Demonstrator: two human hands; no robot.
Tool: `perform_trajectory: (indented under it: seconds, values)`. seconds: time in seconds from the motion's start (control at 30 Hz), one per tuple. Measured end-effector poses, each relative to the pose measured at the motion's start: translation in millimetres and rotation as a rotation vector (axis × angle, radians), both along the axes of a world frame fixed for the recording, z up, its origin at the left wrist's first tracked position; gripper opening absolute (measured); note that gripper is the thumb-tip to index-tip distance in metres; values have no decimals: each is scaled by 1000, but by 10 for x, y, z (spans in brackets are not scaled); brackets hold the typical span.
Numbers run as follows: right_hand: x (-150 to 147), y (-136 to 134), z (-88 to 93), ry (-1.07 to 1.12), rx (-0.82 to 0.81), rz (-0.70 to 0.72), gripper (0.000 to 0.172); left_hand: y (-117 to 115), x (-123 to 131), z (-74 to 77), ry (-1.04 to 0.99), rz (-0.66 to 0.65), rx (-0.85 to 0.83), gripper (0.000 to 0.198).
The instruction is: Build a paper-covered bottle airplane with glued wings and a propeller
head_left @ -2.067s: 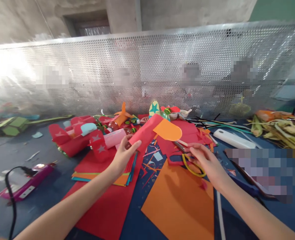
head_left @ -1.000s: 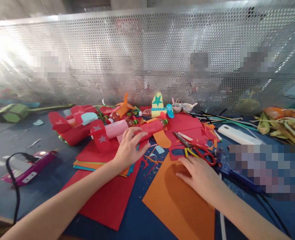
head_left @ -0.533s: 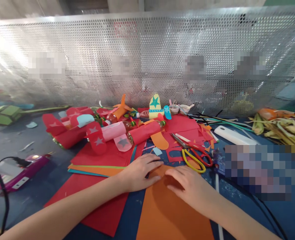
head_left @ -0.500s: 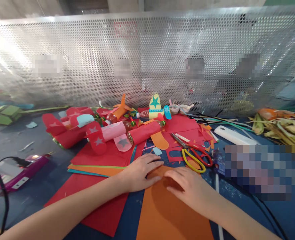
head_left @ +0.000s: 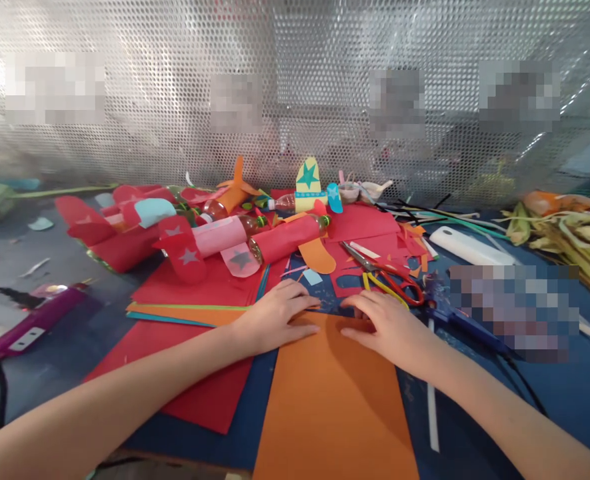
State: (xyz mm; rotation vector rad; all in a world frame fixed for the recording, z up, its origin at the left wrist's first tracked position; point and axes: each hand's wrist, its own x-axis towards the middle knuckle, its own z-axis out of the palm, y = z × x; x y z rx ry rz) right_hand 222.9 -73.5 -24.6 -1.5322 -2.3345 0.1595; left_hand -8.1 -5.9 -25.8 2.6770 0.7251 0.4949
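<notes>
A long sheet of orange paper [head_left: 332, 407] lies in front of me, its near end running out of view at the bottom. My left hand [head_left: 279, 317] grips the left part of its far edge, thumb on top and fingers across the edge. At the right part of that edge my right hand [head_left: 382, 327] holds the sheet likewise, its fingertips curled and partly hidden. Red-and-yellow-handled scissors [head_left: 397, 285] lie just beyond the right hand. Under and beside my left forearm are a red sheet [head_left: 215, 407] and a stack of coloured paper [head_left: 175, 312].
Bottles wrapped in red paper [head_left: 292, 239] and pink paper [head_left: 219, 235] lie at the back, with paper wings. A blue glue gun [head_left: 467, 320] and a white stick [head_left: 432, 400] are to the right. A purple power strip [head_left: 45, 317] sits left. A perforated silver screen [head_left: 319, 87] stands behind.
My view has tilted down and things appear higher. My hands have moved apart along the orange paper's far edge, the right one shifting outward.
</notes>
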Motion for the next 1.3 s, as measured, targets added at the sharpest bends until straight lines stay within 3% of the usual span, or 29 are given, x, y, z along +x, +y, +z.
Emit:
perform_trajectory:
  seconds: [0.17, 0.33, 0.53, 0.67, 0.8, 0.87, 1.1, 1.3]
  values:
    - [-36, -22, 61, 16, -56, 9, 7, 0, 12, 10, -37, 33, -23, 28]
    - [26, 24, 92, 190, -94, -31, 9, 58, 8, 52, -176, 22, -72, 16]
    - [169, 110, 109, 348, -71, -154, 13, 156, -15, 110, -375, 273, -300, 19]
    - [173, 111, 144, 439, -65, -220, 15, 175, -11, 114, -470, 347, -373, 21]
    - [132, 101, 127, 660, -143, -249, 19, 117, -18, 144, -588, 390, -279, 20]
    - [125, 102, 100, 713, -218, -269, 31, 81, -30, 165, -610, 403, -215, 20]
    - [183, 114, 31, 672, -336, -174, 45, 176, -73, 132, -616, 474, -202, 22]
    - [119, 77, 77, 662, -393, -203, 56, 254, -89, 148, -664, 486, -141, 21]
